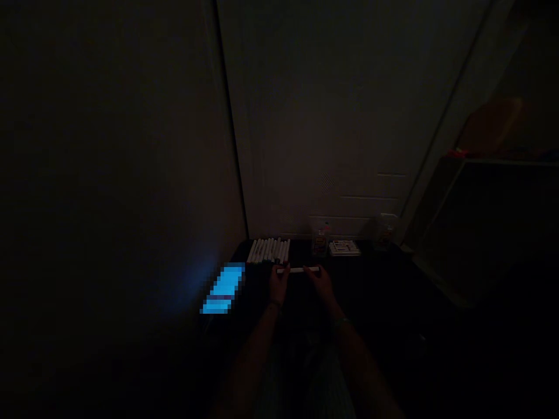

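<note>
The room is very dark. My left hand [278,283] and my right hand [322,283] hold a white marker [299,270] level between them over a dark table [375,279], one hand at each end. Both hands have their fingers closed on it. Just beyond the hands, a row of several white markers [268,250] lies side by side near the table's far edge.
A glowing blue screen [225,289] lies at the table's left. A small bottle or jar [320,243] and a flat white box [345,248] stand at the back. A wall and a door rise behind, and a dark cabinet [480,221] is to the right.
</note>
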`<state>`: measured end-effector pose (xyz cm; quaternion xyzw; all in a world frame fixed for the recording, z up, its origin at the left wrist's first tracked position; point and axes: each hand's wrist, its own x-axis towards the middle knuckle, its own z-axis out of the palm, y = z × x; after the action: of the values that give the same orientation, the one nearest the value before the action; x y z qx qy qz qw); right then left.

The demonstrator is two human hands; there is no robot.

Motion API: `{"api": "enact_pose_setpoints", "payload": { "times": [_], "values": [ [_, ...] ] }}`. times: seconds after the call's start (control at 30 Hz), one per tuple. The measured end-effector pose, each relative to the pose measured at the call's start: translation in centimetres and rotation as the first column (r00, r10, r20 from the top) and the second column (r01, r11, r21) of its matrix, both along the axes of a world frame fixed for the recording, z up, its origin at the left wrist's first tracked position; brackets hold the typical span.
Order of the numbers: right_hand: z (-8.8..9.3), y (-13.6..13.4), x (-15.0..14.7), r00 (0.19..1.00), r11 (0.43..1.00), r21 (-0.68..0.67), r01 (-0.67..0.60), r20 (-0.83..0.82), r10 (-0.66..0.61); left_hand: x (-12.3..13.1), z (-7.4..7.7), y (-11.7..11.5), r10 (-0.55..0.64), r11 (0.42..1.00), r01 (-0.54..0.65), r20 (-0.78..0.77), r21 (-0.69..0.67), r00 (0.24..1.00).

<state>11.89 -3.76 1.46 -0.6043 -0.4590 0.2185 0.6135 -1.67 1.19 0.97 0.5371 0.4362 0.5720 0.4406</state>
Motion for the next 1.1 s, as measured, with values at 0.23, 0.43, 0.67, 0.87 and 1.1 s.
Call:
{"api": "enact_pose_setpoints", "payload": {
  "times": [0.23, 0.43, 0.67, 0.87, 1.1],
  "values": [
    [0.51, -0.11, -0.17, 0.998, 0.997, -0.060, 0.055, -0.001, -0.056, 0.27, 0.45, -0.56, -0.041, 0.998, 0.043, 0.066, -0.036, 0.997],
    [0.35, -0.19, -0.31, 0.997, 0.997, -0.079, 0.012, -0.073, -0.018, 0.24, 0.29, -0.28, 0.011, 0.998, -0.009, 0.030, -0.056, 0.999],
    [-0.12, 0.04, -0.15, 0.998, 0.996, -0.069, 0.054, -0.009, -0.054, 0.26, 0.50, -0.40, -0.025, 1.000, 0.026, 0.056, -0.014, 0.998],
    [0.08, -0.01, -0.35, 0.996, 0.996, -0.020, 0.089, 0.030, -0.089, 0.54, 0.42, -0.39, -0.044, 0.998, 0.048, 0.076, -0.045, 0.996],
    [0.20, -0.06, -0.29, 0.992, 0.993, -0.044, 0.112, 0.066, -0.109, 0.44, 0.15, -0.32, -0.007, 1.000, 0.007, 0.012, -0.019, 1.000]
  ]
}}
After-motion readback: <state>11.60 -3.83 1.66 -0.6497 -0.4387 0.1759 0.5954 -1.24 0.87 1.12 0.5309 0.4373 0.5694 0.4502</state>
